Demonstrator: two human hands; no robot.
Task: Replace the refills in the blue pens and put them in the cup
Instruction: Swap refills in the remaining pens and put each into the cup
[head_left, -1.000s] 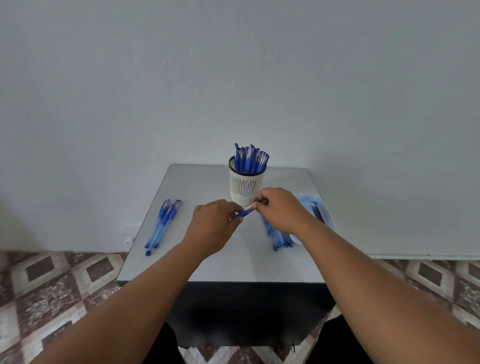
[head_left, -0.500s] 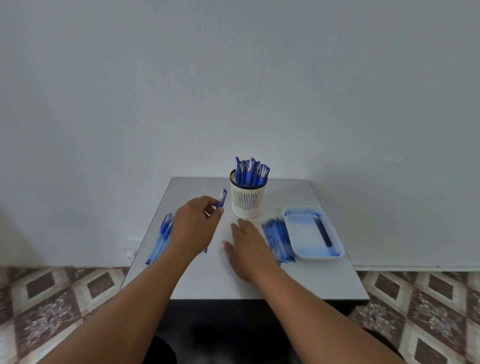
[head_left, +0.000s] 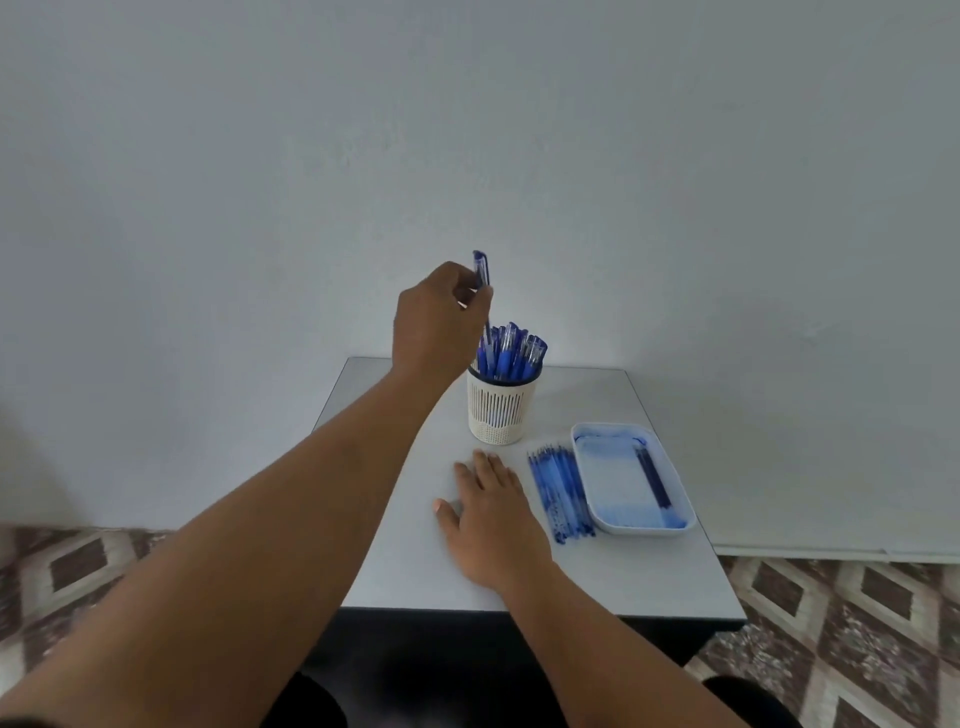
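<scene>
My left hand (head_left: 434, 322) pinches a blue pen (head_left: 481, 275) upright, cap end up, just above the left rim of the white slotted cup (head_left: 500, 410). Several blue pens (head_left: 511, 353) stand in that cup. My right hand (head_left: 488, 512) rests flat on the grey table (head_left: 649, 577), fingers straight, in front of the cup. A row of blue refills (head_left: 558, 486) lies just right of that hand. My left arm hides the table's left side.
A white tray (head_left: 613, 480) with one dark refill (head_left: 652, 475) inside sits at the table's right edge, beside the refills. A plain wall stands right behind the table. Patterned floor tiles surround it.
My left hand lifted the pen from table height up over the cup. My right hand let go of the pen and settled flat on the table.
</scene>
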